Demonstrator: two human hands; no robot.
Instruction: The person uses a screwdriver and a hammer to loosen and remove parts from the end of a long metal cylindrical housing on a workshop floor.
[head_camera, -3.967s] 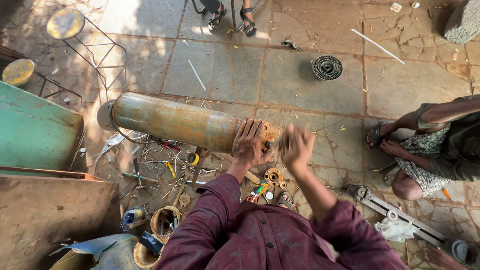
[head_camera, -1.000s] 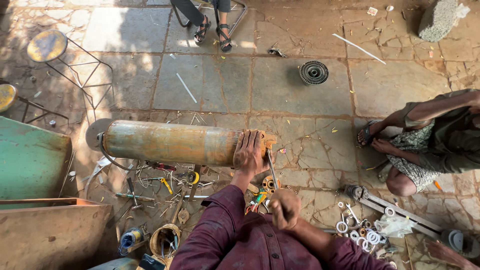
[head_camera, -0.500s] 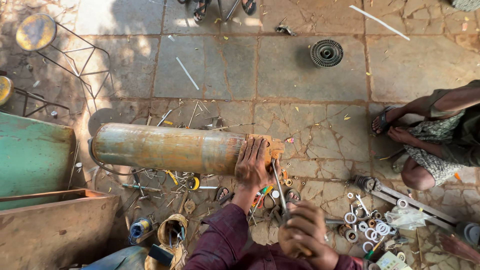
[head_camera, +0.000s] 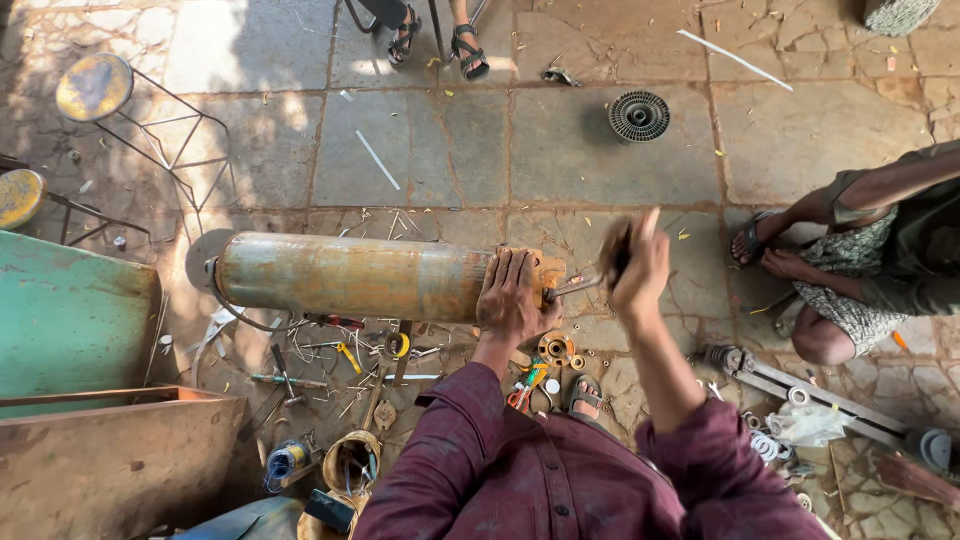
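Observation:
A rusty tan metal cylinder (head_camera: 350, 277) lies on its side on the stone floor. My left hand (head_camera: 510, 295) presses flat on its right end, fingers spread over the top. My right hand (head_camera: 632, 262) is just right of that end, closed around the handle of a tool (head_camera: 578, 285). The tool's thin metal shaft points at the cylinder's end fitting. The hand is blurred with motion. My maroon sleeves fill the bottom of the view.
Small tools, wire and rings (head_camera: 340, 365) litter the floor below the cylinder. A person squats at the right (head_camera: 850, 260). A round finned metal part (head_camera: 639, 116) lies ahead. Metal stools (head_camera: 95, 88) and a green box (head_camera: 70, 320) stand left. Sandalled feet (head_camera: 435, 40) stand at the top.
My right hand has come up from low near my lap to the cylinder's right end with the tool. My left hand has stayed on the cylinder.

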